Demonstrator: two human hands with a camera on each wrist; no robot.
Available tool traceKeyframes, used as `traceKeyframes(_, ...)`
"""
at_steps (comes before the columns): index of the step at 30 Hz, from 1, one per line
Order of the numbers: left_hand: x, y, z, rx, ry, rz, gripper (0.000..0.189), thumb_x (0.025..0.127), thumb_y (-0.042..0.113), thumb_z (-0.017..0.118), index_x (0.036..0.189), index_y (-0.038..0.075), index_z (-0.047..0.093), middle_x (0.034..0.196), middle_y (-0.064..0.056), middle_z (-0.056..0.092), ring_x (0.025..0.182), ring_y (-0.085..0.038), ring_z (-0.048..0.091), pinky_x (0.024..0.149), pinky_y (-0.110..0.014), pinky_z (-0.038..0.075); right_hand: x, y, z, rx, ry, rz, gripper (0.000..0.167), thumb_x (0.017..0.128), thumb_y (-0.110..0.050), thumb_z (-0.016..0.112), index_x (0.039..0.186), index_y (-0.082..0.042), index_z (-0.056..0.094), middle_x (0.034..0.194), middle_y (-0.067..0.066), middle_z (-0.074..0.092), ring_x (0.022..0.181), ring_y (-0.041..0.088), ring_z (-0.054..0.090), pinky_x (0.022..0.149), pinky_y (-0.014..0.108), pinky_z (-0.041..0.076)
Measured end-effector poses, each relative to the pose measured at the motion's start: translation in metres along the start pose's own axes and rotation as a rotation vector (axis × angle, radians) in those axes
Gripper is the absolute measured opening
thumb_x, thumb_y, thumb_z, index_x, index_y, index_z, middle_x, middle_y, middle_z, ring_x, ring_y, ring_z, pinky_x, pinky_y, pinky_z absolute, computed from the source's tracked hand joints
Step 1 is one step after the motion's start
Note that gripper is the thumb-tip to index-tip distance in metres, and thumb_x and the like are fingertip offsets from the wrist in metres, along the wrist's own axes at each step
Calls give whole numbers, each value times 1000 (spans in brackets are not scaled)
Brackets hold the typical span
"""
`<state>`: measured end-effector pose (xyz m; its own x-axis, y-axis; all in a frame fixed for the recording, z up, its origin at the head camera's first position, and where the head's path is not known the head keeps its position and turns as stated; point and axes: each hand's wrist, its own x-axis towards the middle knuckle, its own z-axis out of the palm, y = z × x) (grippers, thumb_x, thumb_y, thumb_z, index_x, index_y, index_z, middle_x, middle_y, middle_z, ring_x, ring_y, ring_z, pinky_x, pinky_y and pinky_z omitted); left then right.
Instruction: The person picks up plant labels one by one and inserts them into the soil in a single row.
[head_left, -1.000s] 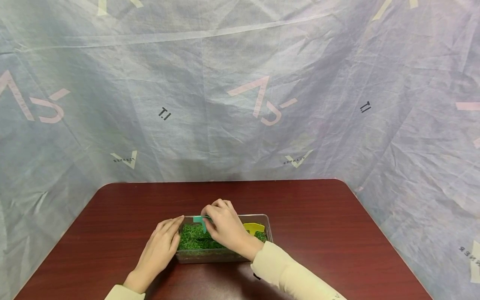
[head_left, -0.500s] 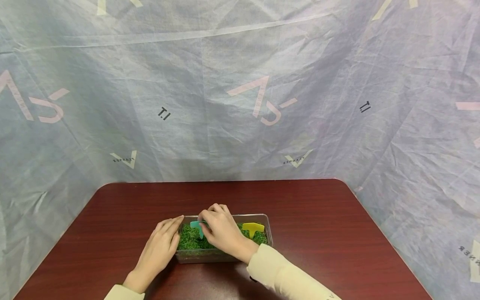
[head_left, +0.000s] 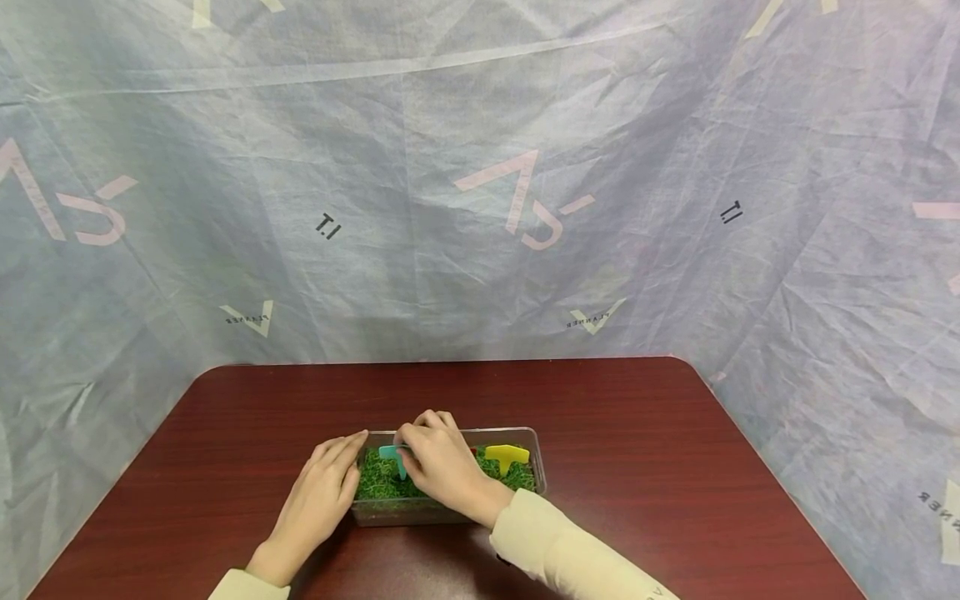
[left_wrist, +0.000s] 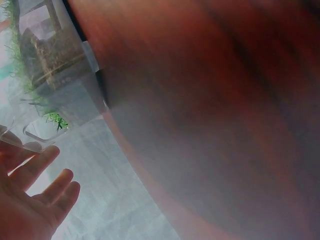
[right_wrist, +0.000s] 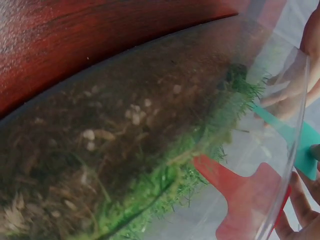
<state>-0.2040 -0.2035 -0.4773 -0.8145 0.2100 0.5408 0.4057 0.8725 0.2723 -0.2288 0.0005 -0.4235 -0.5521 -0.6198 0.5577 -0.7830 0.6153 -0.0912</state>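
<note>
A clear plastic box (head_left: 408,514) holds soil and green grass-like plants (head_left: 377,483). My left hand (head_left: 321,487) rests its fairly straight fingers against the box's left end; in the left wrist view the fingers touch the clear rim. My right hand (head_left: 444,461) is over the box and pinches the head of a teal T-shaped plant label (head_left: 387,452), whose stem stands down in the grass. A red plant label (right_wrist: 245,195) is stuck in the soil beside it, mostly hidden behind my right hand in the head view. Toward the right end stands a yellow plant label (head_left: 507,455).
The box stands on a dark red wooden table (head_left: 637,467). A grey printed cloth (head_left: 420,275) hangs behind the table and along both sides.
My right hand has moved down and slightly left with the teal plant label, whose stem has gone into the grass. In the last half second it hardly moves. My left hand stays put.
</note>
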Motion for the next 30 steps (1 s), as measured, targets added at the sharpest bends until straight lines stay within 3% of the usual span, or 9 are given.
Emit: traceKeyframes(30, 1, 0, 2, -11, -1, -2, 41, 88, 7, 51, 129, 7, 53, 124, -11, 58, 113, -30, 50, 92, -47, 43, -4, 4, 11, -69, 56, -50, 12, 88, -22, 61, 92, -25, 72, 85, -14, 70, 83, 8, 53, 82, 27, 41)
